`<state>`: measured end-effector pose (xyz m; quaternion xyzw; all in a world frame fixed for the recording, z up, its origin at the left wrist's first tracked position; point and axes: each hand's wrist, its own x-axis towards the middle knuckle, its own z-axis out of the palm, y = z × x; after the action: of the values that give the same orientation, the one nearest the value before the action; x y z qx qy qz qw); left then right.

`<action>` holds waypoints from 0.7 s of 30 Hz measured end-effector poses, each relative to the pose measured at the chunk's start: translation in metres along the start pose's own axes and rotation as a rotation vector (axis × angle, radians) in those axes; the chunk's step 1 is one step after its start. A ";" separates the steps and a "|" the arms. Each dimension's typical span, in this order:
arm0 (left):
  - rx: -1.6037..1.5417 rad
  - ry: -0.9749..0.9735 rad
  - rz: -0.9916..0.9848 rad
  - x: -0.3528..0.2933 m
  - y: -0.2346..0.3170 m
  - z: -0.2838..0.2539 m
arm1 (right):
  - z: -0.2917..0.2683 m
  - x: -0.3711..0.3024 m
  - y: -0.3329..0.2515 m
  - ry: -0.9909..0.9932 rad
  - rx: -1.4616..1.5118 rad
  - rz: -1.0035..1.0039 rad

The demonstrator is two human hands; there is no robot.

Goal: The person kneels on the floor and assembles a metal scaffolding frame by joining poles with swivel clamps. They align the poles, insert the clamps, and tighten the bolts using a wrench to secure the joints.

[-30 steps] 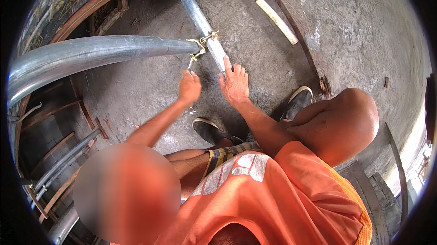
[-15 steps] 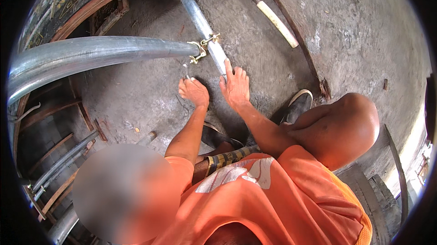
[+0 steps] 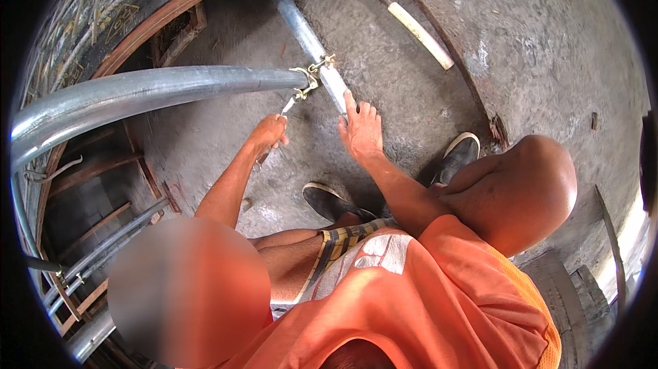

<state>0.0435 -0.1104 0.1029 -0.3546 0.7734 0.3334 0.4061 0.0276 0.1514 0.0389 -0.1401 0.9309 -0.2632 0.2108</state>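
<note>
My left hand (image 3: 269, 132) is closed around a metal wrench (image 3: 289, 106). The wrench head meets the lower part of a brass-coloured scaffold clamp (image 3: 302, 83); its other end sticks out below my fist. That clamp grips the end of a thick grey steel pipe (image 3: 199, 80) coming from the left. A linked second clamp (image 3: 322, 63) sits around another steel pipe (image 3: 293, 14), which runs from the top down to my right hand (image 3: 362, 129). My right fingers lie stretched out against this pipe's near end, the index finger touching it. My palm hides the very tip.
A claw hammer (image 3: 418, 34) with a pale handle lies on the concrete floor (image 3: 404, 105), beside a long wooden strip (image 3: 460, 71). Timber framing (image 3: 103, 171) and further pipes (image 3: 113, 246) stand at the left. My shoes (image 3: 458, 156) are just below the work.
My left hand has swung left and the wrench now shows more clearly, its head up at the clamp. My right hand stays on the pipe end. The whole view has shifted slightly.
</note>
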 end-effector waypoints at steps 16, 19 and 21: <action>-0.386 -0.521 -0.138 0.009 0.057 -0.072 | 0.008 -0.003 0.005 0.096 0.026 -0.072; -0.442 -0.578 -0.178 0.014 0.053 -0.073 | 0.007 -0.005 0.004 0.143 0.022 -0.082; -0.344 -0.510 -0.177 0.016 0.053 -0.066 | 0.005 -0.005 0.003 0.140 0.004 -0.085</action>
<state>-0.0325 -0.1400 0.1302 -0.3891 0.5449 0.5009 0.5485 0.0337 0.1537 0.0347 -0.1604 0.9361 -0.2829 0.1338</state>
